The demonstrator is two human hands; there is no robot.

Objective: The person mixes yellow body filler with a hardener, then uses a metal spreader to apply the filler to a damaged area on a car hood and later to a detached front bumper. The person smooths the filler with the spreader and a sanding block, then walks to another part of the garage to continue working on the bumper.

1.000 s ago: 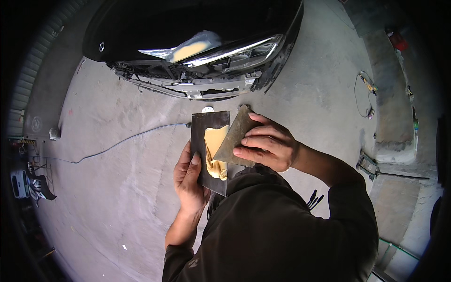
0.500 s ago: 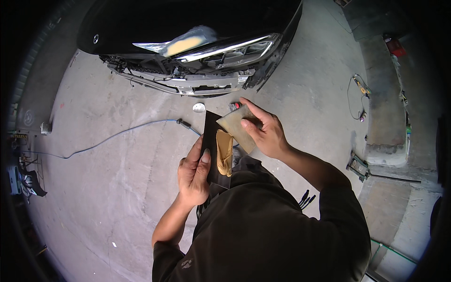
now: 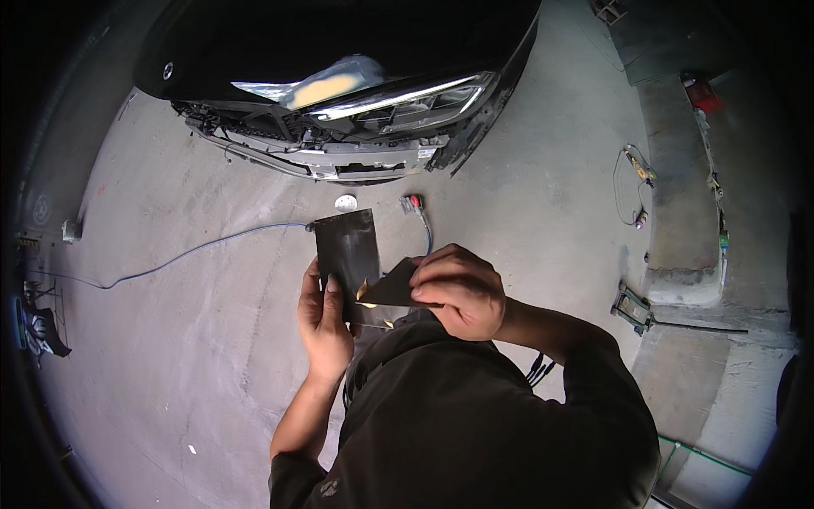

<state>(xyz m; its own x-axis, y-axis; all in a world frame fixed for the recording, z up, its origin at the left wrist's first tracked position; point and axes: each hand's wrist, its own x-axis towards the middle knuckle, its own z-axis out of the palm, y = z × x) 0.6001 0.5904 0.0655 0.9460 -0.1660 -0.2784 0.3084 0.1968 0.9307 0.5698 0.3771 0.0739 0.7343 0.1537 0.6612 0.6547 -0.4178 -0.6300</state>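
Note:
A dark rectangular board [image 3: 346, 246] is gripped by my left hand [image 3: 325, 321], thumb lying along its face. Over the board's lower right, my right hand [image 3: 459, 297] pinches a stiff spreader [image 3: 392, 288], its blade angled down against the surface. Small bits of yellow paste [image 3: 364, 293] show at the blade's edge and near the board's bottom; the rest of the paste is hidden by the blade.
Ahead stands a black car [image 3: 356, 34] without its front bumper, with a filler patch [image 3: 324, 89] by the headlight. On the floor lie a white disc [image 3: 346, 202], a red-topped tool [image 3: 413, 205], a blue hose [image 3: 212, 245], a jack [image 3: 632, 307] and corded tools [image 3: 640, 170].
The board has shifted left and turned slightly. My right hand has moved lower, turning the spreader so it covers most of the yellow paste, which was clearly visible earlier.

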